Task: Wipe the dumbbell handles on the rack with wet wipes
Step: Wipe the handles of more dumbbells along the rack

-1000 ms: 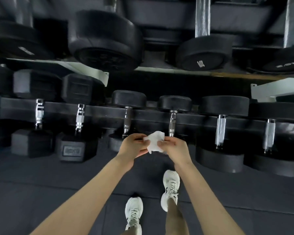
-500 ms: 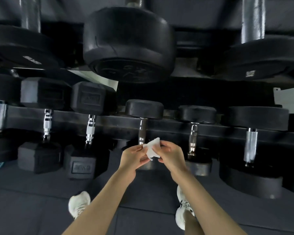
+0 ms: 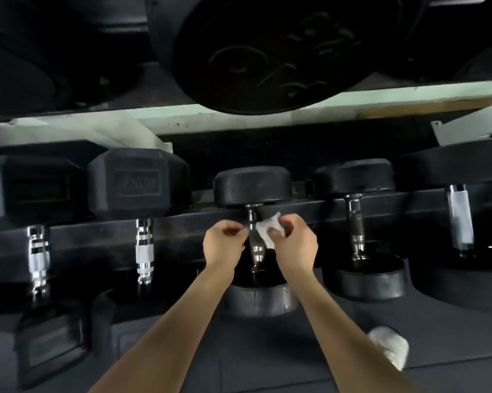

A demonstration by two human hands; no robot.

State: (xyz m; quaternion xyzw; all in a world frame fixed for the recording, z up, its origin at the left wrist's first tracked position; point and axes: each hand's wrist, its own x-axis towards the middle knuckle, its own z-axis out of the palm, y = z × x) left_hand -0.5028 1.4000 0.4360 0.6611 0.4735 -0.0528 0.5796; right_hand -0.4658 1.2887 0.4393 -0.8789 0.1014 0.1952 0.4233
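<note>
The rack [image 3: 182,228] fills the view. A big dumbbell head [image 3: 267,46] on the upper tier hangs close overhead. On the lower tier a row of dumbbells lies across the rails with their handles pointing toward the person: hex ones [image 3: 138,182] to the left, round ones to the right. The centre dumbbell [image 3: 253,185] is the one in hand, and its handle [image 3: 256,252] runs down between the two hands.

The right hand [image 3: 295,245] is just right of the handle. Its fingers [image 3: 293,222] are curled and pinch the wipe [image 3: 267,231], which is bunched and touches the handle's upper right side. The left hand [image 3: 223,246] is just left of the handle, with its fingers [image 3: 236,232] curled at the bar. I cannot tell whether they hold a corner of the wipe or nothing at all.

I think wiping of this handle is about to start, and the handles on either side look untouched. The risks:
- A crumpled wipe would clean only one side and miss the far face and the chrome collars.
- A light pinch could let it snag on the knurling, then tear or drop to the floor [image 3: 267,358].
- Knuckles could scrape the rail behind.
- Leaning in further could bring the head against the dumbbell above.
</note>
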